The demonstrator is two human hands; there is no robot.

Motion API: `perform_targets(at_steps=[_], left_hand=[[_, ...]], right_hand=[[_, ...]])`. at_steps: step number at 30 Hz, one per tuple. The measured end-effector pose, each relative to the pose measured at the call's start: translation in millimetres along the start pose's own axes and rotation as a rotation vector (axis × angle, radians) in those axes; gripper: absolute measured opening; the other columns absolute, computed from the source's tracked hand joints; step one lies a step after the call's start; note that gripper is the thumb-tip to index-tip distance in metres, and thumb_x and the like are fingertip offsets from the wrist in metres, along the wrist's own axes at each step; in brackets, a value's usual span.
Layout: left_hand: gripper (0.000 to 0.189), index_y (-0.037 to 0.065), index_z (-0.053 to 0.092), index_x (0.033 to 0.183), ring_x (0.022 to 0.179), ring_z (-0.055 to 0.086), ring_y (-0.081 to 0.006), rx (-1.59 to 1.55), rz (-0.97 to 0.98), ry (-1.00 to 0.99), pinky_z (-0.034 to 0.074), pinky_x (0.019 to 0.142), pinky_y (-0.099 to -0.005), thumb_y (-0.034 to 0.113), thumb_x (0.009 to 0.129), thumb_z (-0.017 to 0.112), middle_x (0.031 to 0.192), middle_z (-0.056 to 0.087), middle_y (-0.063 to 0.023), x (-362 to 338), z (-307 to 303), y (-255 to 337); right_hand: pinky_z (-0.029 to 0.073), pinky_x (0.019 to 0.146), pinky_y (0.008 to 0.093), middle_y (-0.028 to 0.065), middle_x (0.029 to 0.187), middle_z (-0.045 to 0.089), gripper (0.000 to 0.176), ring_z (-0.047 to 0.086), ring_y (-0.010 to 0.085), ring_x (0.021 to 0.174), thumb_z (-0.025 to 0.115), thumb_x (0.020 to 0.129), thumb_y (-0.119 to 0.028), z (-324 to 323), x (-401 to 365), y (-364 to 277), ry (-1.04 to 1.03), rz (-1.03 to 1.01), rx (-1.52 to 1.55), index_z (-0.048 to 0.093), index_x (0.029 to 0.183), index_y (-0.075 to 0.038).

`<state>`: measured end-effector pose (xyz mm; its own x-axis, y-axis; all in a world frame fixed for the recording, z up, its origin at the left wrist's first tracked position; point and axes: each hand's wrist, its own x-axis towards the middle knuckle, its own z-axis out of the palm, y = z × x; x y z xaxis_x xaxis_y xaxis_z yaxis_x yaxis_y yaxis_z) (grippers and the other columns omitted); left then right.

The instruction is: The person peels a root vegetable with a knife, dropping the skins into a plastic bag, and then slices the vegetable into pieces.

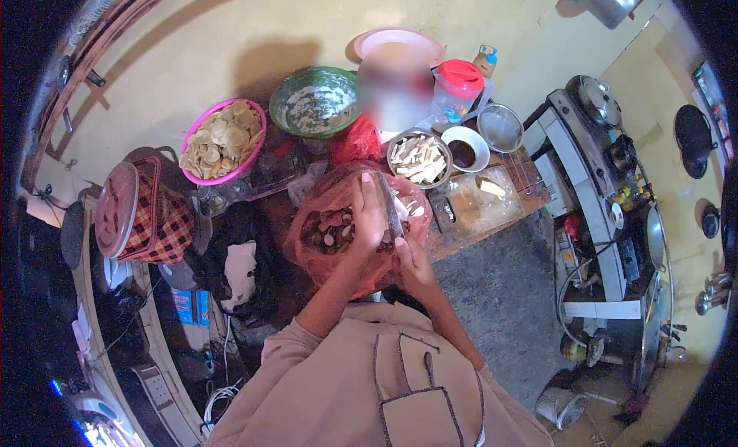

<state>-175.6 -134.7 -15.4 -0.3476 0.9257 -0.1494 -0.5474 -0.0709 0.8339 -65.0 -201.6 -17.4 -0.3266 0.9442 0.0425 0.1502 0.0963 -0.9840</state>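
A red see-through plastic bag (307, 264) lies wide open in front of me, with dark brown and pale pieces (329, 230) inside. Over its middle, my left hand (370, 216) has its fingers stretched out, pointing away from me, along a long, flat, shiny blade-like thing (390, 201). My right hand (413, 256) is closed at the near end of that thing, thumb up along it; its exact kind I cannot tell. White pieces (411, 204) show in the bag beyond my right hand. Just past the bag stands a metal bowl (393, 169) of pale cut strips.
Behind are a pink basin (260, 143) of round chips, a green basin (311, 129), a red-lidded jar (459, 93), a white bowl (480, 143) of dark liquid and a sieve (500, 129). A cutting board (469, 209) lies right, a stove (569, 120) beyond. A checked bag (165, 224) stands left.
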Motion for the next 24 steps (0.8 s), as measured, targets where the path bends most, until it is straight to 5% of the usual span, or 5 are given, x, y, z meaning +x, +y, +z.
perform_targets(at_steps=[6,12,15,18,24], left_hand=[[0.037,0.009,0.045,0.08,0.043,0.043,-0.0098,0.058,0.214,0.089,0.037,0.039,-0.0224,0.04,0.092,0.027,0.056,0.046,-0.0014,2,6,-6],[0.032,0.007,0.042,0.087,0.056,0.044,-0.0062,-0.139,0.282,0.013,0.038,0.048,-0.0213,0.037,0.092,0.033,0.07,0.047,-0.0016,33,-27,-29],[0.036,0.008,0.043,0.083,0.055,0.045,-0.0053,-0.115,0.152,-0.041,0.038,0.044,-0.0216,0.041,0.091,0.033,0.071,0.048,-0.0011,55,-63,-4],[0.04,0.008,0.044,0.091,0.053,0.047,-0.0085,-0.183,0.038,-0.123,0.039,0.042,-0.0237,0.047,0.089,0.034,0.071,0.048,-0.0019,52,-59,7],[0.042,0.006,0.044,0.104,0.081,0.053,-0.0148,-0.15,0.262,-0.12,0.045,0.071,-0.0303,0.044,0.089,0.033,0.091,0.053,-0.0047,10,-16,9]], right_hand=[[0.04,0.078,0.0421,0.0271,0.101,0.052,0.039,0.051,0.0405,0.094,0.037,0.09,-0.023,18,-10,-33,0.142,0.27,-0.441,0.038,0.121,0.0],[0.043,0.068,0.034,0.0212,0.085,0.056,0.036,0.057,0.0266,0.079,0.036,0.091,-0.024,7,0,-20,0.133,-0.048,-0.257,0.042,0.115,0.001],[0.041,0.059,0.0297,0.0137,0.072,0.053,0.03,0.052,0.0156,0.068,0.035,0.091,-0.024,-2,-17,-52,0.233,0.235,-0.306,0.046,0.102,0.001],[0.044,0.059,0.0401,0.0225,0.076,0.054,0.035,0.058,0.0359,0.07,0.04,0.089,-0.024,-10,-12,-30,0.159,0.093,-0.339,0.04,0.114,0.0],[0.041,0.05,0.0324,0.0094,0.064,0.048,0.035,0.05,0.0241,0.054,0.04,0.088,-0.024,2,13,0,0.282,-0.19,-0.192,0.038,0.117,-0.003]])
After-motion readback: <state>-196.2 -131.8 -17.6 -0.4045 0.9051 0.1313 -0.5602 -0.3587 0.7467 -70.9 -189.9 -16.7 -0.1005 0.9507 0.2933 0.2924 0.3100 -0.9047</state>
